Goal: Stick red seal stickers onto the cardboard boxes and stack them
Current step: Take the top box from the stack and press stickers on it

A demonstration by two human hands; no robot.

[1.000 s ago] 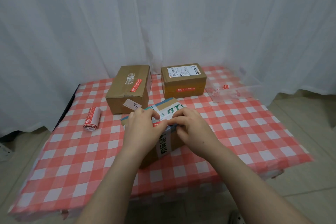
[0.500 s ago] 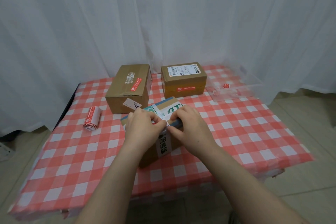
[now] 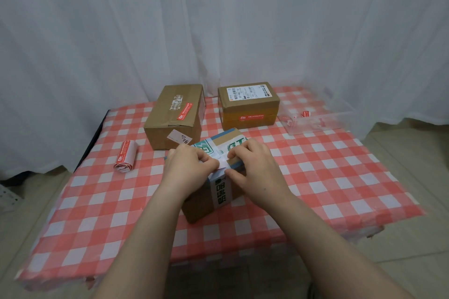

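Two hands meet on the taped box [image 3: 218, 192]: left hand [image 3: 189, 167] and right hand [image 3: 255, 167] pinch a small white strip [image 3: 222, 162] at its top edge. Earlier the fingers sat further back. Behind the hands stand two sealed boxes [image 3: 175, 116] [image 3: 249, 107]; a sticker roll [image 3: 125, 156] lies left, a clear tray [image 3: 320, 119] right, all on the counter [image 3: 340, 177].

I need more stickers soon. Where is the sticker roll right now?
The sticker roll lies on the checked tablecloth at the left of the head view, just left of the tall box, apart from both hands.
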